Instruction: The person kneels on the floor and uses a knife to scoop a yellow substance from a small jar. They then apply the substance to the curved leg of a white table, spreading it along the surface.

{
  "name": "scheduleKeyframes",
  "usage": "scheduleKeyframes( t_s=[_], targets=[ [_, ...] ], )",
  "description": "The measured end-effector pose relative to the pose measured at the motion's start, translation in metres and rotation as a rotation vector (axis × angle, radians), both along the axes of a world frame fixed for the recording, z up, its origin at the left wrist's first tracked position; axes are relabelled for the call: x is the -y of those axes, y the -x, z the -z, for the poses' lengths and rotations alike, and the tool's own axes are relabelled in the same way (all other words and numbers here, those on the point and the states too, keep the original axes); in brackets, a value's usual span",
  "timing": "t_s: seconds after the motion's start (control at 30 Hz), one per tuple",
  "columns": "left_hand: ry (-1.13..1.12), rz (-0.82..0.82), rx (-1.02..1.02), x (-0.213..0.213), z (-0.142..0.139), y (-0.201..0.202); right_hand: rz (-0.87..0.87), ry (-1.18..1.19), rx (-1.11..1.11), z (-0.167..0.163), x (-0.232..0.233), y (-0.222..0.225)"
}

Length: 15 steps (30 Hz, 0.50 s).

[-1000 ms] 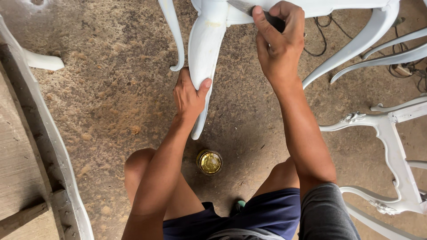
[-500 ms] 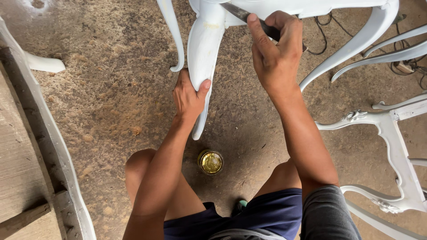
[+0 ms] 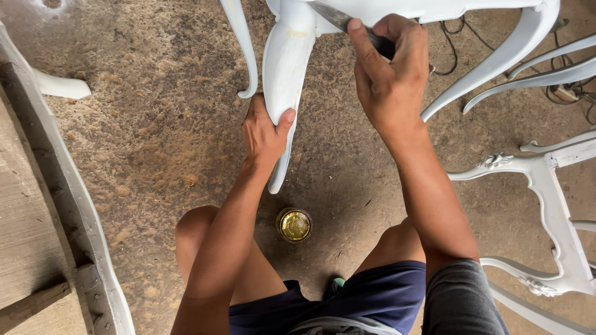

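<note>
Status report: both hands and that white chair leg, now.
Left hand grips white chair leg. Right hand holds blade tool at its top. Small tin below, apart.

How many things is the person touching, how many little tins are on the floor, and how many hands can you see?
Curved white furniture legs held: 1
Metal-bladed tools held: 1
Small round gold tins on the floor: 1
Hands: 2, left hand and right hand
Total: 5

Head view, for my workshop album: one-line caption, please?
Left hand steadies white chair leg; right hand works blade.
</note>
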<state>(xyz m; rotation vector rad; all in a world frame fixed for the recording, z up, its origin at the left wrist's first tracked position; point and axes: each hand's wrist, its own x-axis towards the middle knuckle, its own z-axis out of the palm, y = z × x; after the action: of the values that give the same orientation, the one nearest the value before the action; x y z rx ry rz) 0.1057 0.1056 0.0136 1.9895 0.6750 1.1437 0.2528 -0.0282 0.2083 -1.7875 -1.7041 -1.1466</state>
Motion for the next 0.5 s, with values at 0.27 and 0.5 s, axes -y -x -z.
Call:
scheduleKeyframes(
  t_s=[0.27,0.5],
  targets=[
    [0.004,0.003,0.014,0.001,0.002,0.0,-0.058,0.024,-0.097,0.003,-0.012,-0.004],
    [0.009,0.008,-0.005,-0.001,0.004,0.0,-0.083,0.028,-0.095,0.003,-0.007,0.002]
  ],
)
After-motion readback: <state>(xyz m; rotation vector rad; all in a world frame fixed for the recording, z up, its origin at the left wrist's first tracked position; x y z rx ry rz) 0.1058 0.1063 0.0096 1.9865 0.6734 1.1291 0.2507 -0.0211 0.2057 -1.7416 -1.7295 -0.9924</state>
